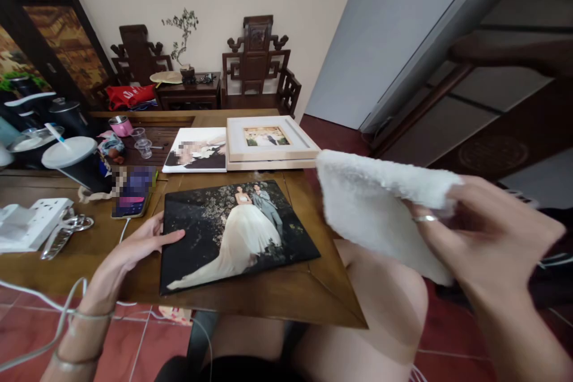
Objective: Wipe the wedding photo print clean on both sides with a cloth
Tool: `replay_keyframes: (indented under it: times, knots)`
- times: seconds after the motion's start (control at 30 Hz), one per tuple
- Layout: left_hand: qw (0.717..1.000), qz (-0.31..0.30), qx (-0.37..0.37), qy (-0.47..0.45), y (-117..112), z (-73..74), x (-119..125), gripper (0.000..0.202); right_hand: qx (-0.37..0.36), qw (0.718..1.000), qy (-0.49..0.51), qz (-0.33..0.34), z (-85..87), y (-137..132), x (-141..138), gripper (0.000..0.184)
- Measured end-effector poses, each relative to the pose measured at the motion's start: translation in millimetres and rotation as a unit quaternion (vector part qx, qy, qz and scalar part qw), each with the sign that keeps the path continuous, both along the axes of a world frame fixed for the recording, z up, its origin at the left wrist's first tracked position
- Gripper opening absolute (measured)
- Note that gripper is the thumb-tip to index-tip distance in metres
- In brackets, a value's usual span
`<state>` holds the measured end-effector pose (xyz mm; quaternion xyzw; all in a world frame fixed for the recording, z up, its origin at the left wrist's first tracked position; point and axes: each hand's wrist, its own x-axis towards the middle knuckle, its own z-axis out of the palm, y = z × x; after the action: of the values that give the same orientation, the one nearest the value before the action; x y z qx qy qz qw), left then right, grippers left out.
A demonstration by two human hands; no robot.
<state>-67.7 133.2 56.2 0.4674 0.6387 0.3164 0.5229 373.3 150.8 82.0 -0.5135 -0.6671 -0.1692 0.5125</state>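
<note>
A dark wedding photo panel (242, 230) lies at a slant near the front edge of the wooden table. My left hand (145, 242) grips its left edge, with the thumb on the face and the fingers mostly hidden behind the edge. To the right of the panel, past the table's corner, my right hand (474, 233) holds up a white fluffy cloth (380, 191) between thumb and fingers. The cloth hangs apart from the photo panel and is slightly blurred.
Behind the panel sit another photo print (197, 149) and stacked light wooden frames (273, 140). Leftward are a phone (134, 191) on a cable, a lidded cup (76, 161), a power strip (38, 221) and a hair claw clip (67, 230). A wooden chair (505, 101) stands at right.
</note>
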Motion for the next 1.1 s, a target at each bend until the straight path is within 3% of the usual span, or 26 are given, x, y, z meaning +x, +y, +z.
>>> replay_keyframes:
  times: [0.1,0.2,0.3,0.37,0.5,0.6,0.7,0.8,0.9,1.1]
  knots:
    - [1.0,-0.017,0.003,0.015,18.4,-6.4,3.0,0.067,0.08,0.99,-0.112,0.011,-13.8,-2.3,-13.8,0.011]
    - [0.992,0.035,0.067,0.098,34.5,-18.4,6.0,0.071,0.007,0.977,-0.175,0.12,-38.6,-11.0,-43.2,0.021]
    - [0.967,0.006,0.097,0.234,43.6,-26.2,9.3,0.071,-0.102,0.935,-0.237,0.243,-59.1,-16.3,-70.5,0.037]
    - [0.944,-0.019,0.121,0.306,44.6,-26.7,14.6,0.066,-0.175,0.902,-0.271,0.288,-64.3,-13.6,-79.7,0.048]
    - [0.899,-0.019,0.195,0.392,39.9,-28.0,30.8,0.069,-0.272,0.872,-0.3,0.276,-63.1,0.3,-81.0,0.055]
    - [0.879,0.007,0.212,0.426,36.8,-38.4,37.7,0.074,-0.266,0.868,-0.323,0.268,-63.8,-2.3,-82.3,0.051]
    - [0.851,0.044,0.269,0.449,34.5,-51.4,38.4,0.07,-0.239,0.866,-0.332,0.29,-66.8,-21.8,-86.6,0.041]
    - [0.847,-0.005,0.315,0.427,32.0,-58.2,38.2,0.061,-0.236,0.866,-0.31,0.314,-67.9,-34.1,-87.3,0.034]
    - [0.848,-0.072,0.329,0.409,31.0,-58.9,37.8,0.059,-0.264,0.867,-0.296,0.301,-65.6,-14.9,-83.9,0.044]
    - [0.853,-0.129,0.343,0.371,36.7,-58.0,31.8,0.058,-0.302,0.872,-0.287,0.259,-60.4,69.7,-86.9,0.052]
